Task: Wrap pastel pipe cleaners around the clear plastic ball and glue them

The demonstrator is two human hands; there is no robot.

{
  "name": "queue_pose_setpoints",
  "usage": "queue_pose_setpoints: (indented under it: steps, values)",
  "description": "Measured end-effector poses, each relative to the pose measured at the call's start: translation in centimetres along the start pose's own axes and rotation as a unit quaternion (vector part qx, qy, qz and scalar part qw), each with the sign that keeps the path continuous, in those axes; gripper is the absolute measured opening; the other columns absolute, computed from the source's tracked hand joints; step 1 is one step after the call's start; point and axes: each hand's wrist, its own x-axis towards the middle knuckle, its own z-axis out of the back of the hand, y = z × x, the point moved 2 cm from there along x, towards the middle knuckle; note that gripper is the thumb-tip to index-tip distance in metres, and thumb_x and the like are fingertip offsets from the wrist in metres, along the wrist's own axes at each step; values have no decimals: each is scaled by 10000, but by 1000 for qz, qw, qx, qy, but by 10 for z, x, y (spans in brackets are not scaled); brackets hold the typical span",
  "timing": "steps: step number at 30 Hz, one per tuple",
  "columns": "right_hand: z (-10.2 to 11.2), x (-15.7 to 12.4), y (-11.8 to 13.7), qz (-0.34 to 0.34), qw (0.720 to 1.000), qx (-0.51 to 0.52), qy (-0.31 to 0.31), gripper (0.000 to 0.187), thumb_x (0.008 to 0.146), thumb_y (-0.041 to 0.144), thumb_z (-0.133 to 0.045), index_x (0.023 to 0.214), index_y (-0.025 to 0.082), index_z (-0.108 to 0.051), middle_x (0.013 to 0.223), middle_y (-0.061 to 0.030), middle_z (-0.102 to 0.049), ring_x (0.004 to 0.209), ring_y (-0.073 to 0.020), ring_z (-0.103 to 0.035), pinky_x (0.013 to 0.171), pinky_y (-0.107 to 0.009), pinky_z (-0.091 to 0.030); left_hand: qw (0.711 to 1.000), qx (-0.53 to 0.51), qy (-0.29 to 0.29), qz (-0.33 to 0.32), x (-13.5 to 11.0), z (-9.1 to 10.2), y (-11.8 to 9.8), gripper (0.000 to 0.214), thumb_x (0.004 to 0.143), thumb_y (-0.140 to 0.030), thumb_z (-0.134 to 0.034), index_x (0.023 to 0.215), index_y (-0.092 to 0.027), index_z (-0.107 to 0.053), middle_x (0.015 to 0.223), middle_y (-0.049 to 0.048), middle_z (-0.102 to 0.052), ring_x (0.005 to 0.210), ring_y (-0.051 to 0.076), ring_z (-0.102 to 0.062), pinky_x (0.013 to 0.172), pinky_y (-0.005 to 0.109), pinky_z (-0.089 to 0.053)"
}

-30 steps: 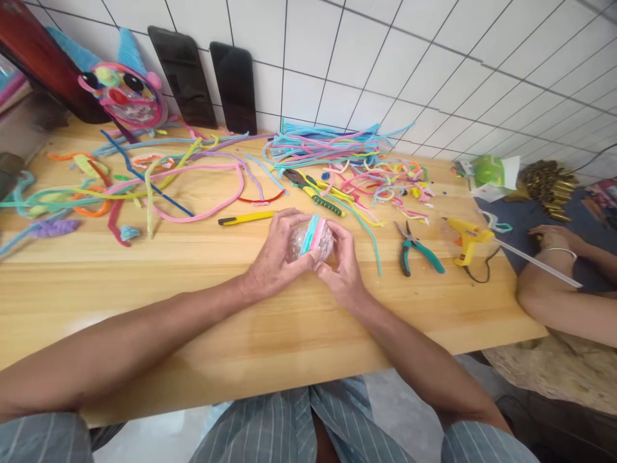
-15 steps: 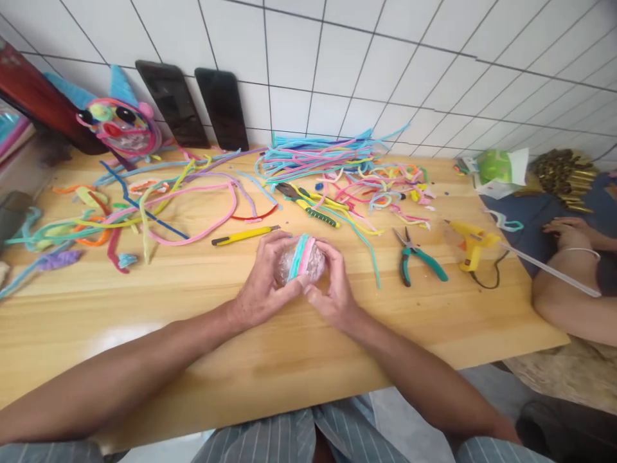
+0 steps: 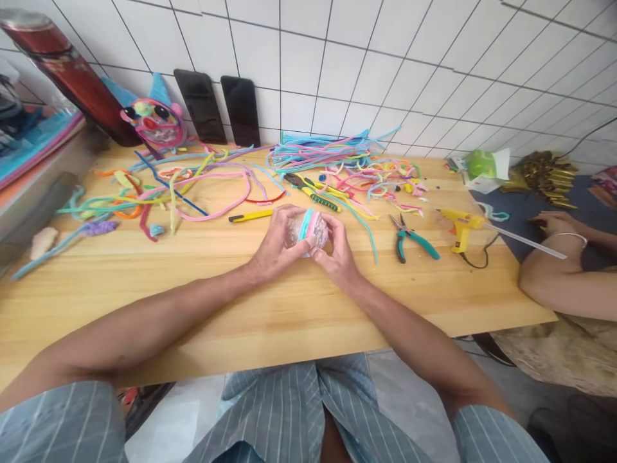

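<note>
1. Okay, so your left hand [image 3: 276, 247] is curled round the left side of a clear ball [image 3: 308, 233], thumb on the near side.
2. Your right hand [image 3: 340, 254] is cupped on the other side, thumb close to the left one, so both are gripping it. The ball is roughly midway between the front and back edges of the bench [image 3: 308, 315]; can't tell if it's touching the wood. It's got turquoise and pink bands round it.
3. Just past your left hand there's a yellow cutter [image 3: 250, 217]. Off toward the right edge you've got teal-handled pliers [image 3: 403, 235], then a yellow glue gun [image 3: 461, 225].
4. Beyond the ball, green-and-yellow pliers [image 3: 325, 200] lie by a tangle of offcuts [image 3: 385, 183]. Loose fuzzy stems [image 3: 247, 186] sprawl toward the left edge.
5. Along the back edge: a bundle of mostly blue stems [image 3: 322, 151], two dark phones [image 3: 241, 110] leaning on the wall, and a blue-eared figure [image 3: 161, 132] near the back left corner.
</note>
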Motion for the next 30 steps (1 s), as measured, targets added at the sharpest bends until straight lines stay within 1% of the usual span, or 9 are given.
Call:
queue_pose_setpoints:
  steps: [4, 9, 12, 14, 17, 21, 24, 27, 30]
  values:
    - [1, 0, -1, 1, 1000, 11, -7, 797, 901, 596, -822, 1529, 276, -449, 1649, -173, -547, 1487, -355, -595, 1294, -595, -491, 1000, -6, 3, -4, 1, 0, 2, 608, 1030, -544, -688, 1511, -240, -473, 1504, 150, -531, 1480, 310, -533, 1291, 542, -470]
    - [4, -1, -5, 10, 1000, 20, -3, 765, 925, 590, -816, 1537, 291, -468, 1644, -158, -553, 1496, -347, -587, 1295, -598, -486, 1000, -11, 15, 7, 3, 0, -2, 609, 1031, -534, -685, 1510, -235, -457, 1508, 158, -540, 1470, 314, -543, 1278, 533, -483]
    - [5, -3, -6, 12, 1000, 14, -24, 752, 913, 569, -849, 1530, 306, -508, 1602, -142, -579, 1496, -347, -581, 1298, -604, -473, 1000, -18, 22, 6, 4, -2, -4, 635, 1028, -569, -684, 1517, -231, -463, 1529, 173, -542, 1474, 331, -541, 1279, 547, -480]
    - [5, -3, -5, 20, 999, 12, -33, 727, 919, 541, -854, 1527, 306, -529, 1574, -136, -590, 1484, -344, -589, 1302, -608, -464, 999, -29, 7, -13, 5, -4, -3, 647, 1024, -595, -682, 1508, -218, -476, 1509, 178, -557, 1474, 339, -538, 1287, 557, -466]
    - [3, -3, -3, 26, 999, 13, -36, 701, 923, 541, -848, 1513, 311, -547, 1554, -131, -596, 1464, -342, -606, 1292, -608, -474, 999, -31, 6, -13, 6, -6, 0, 660, 1015, -605, -693, 1516, -231, -480, 1495, 169, -565, 1500, 347, -517, 1297, 575, -452]
    - [1, -5, -1, 28, 999, 7, -43, 717, 910, 577, -840, 1507, 308, -548, 1551, -139, -600, 1473, -356, -603, 1290, -627, -472, 999, -41, 8, -7, 6, -6, 0, 656, 1009, -599, -708, 1515, -241, -493, 1500, 167, -565, 1509, 362, -508, 1299, 602, -438]
    - [1, -6, -1, 31, 998, 4, -46, 700, 924, 555, -827, 1514, 301, -549, 1558, -141, -596, 1475, -351, -603, 1296, -624, -468, 999, -48, 7, -16, 5, -7, -1, 647, 1009, -579, -710, 1513, -235, -495, 1505, 172, -563, 1510, 365, -506, 1298, 614, -437]
    - [1, -6, -2, 39, 998, 5, -42, 695, 938, 529, -820, 1533, 296, -546, 1572, -144, -589, 1486, -346, -597, 1307, -623, -454, 998, -51, 1, -27, 6, -8, 0, 643, 1007, -562, -713, 1509, -225, -495, 1490, 177, -567, 1503, 357, -509, 1291, 603, -447]
    - [3, -6, -5, 42, 998, 3, -40, 707, 936, 526, -827, 1541, 295, -544, 1589, -151, -587, 1502, -351, -590, 1312, -635, -444, 999, -48, 1, -18, 7, -11, 2, 653, 989, -555, -733, 1509, -233, -502, 1499, 176, -572, 1502, 356, -509, 1290, 596, -445]
